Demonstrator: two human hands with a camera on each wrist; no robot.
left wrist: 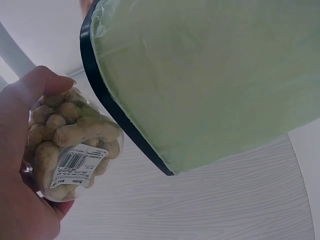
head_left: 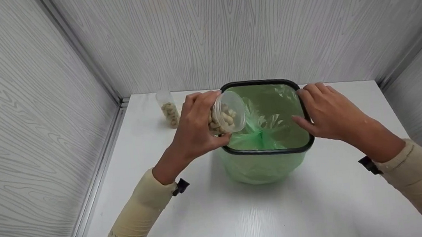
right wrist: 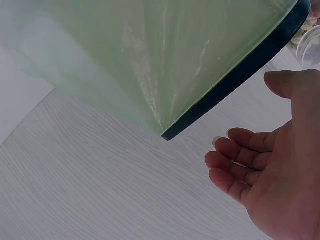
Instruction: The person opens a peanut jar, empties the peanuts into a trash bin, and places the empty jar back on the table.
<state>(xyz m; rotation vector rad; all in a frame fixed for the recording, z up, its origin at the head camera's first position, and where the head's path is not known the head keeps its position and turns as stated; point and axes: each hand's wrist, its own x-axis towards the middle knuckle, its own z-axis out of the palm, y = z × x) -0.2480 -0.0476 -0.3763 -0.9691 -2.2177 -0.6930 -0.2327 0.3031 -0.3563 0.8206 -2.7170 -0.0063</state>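
My left hand (head_left: 196,126) grips a clear plastic jar of peanuts (head_left: 230,112) and holds it tilted over the left rim of a bin, its round end facing the bin's opening. In the left wrist view, unshelled peanuts fill the jar (left wrist: 75,135), and a white barcode label (left wrist: 79,164) shows on its side. The bin (head_left: 265,167) stands upright with a black rim (head_left: 267,152) and a green plastic bag (head_left: 254,137) inside. At the bin's right rim is my right hand (head_left: 332,111), fingers loosely bent and thumb spread over the opening. Its fingers (right wrist: 235,152) hold nothing.
A second clear container (head_left: 170,113) with pale pieces in its lower part stands at the back left of the white table (head_left: 252,216). Grey wood-grain panels (head_left: 194,34) enclose the back and both sides. Black clips (head_left: 180,187) sit at both sleeve cuffs.
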